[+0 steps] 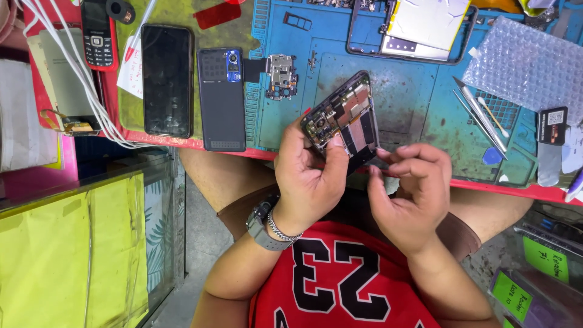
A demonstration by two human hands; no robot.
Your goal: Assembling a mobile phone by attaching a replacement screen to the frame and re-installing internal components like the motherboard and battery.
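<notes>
Blue repair mat [419, 115], left hand [306, 179] gripping opened phone [345, 118], tweezers [480, 115] nearby

A blue work mat [419, 115], stained dark in patches, is bordered in red. The opened phone [347, 118] is shown in black and grey, with copper-coloured parts. A black phone [167, 79] and a dark grey back cover [222, 100] with a blue camera patch are seen alongside. A red shirt [340, 279] is patterned in black and white.

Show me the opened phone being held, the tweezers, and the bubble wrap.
opened phone [345, 115], head view, on its exposed circuit board.
tweezers [480, 114], head view, mid-shaft on the blue mat.
bubble wrap [527, 61], head view, centre of the sheet.
</notes>
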